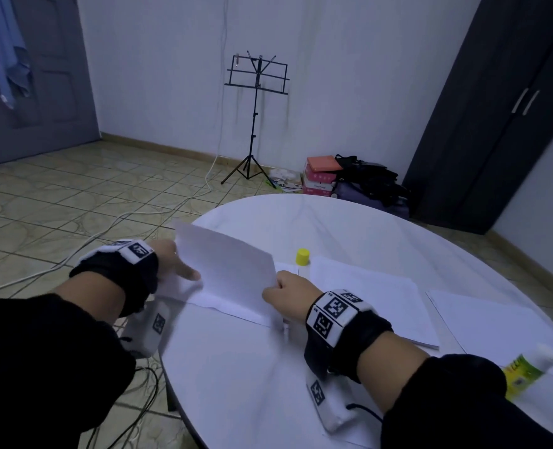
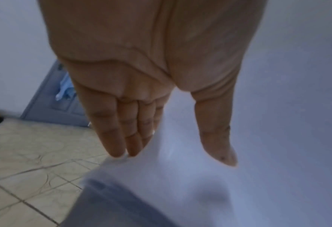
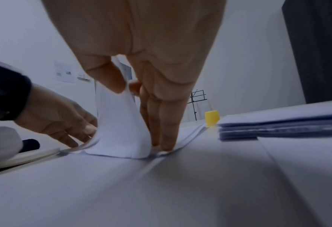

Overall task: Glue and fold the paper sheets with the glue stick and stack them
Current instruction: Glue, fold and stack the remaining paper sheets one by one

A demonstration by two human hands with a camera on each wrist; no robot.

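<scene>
I see a round white table (image 1: 349,228) on a tiled floor (image 1: 74,196), a music stand (image 1: 255,92) behind it. My right hand (image 1: 288,294) pinches the raised paper sheet (image 1: 226,264); my left hand (image 1: 174,259) touches it with straight fingers.

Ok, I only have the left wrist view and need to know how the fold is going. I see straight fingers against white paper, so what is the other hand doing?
Observer: The right hand pinches the raised half of the sheet between thumb and forefinger. Its other fingers press the flat half down.
Operator: Where is the glue stick?
Observer: A yellow-capped glue stick stands upright on the table just beyond the sheet, in neither hand.
Operator: Any stack yet?
Observer: A paper stack lies right of that glue stick. I cannot tell whether its sheets are folded.
</scene>
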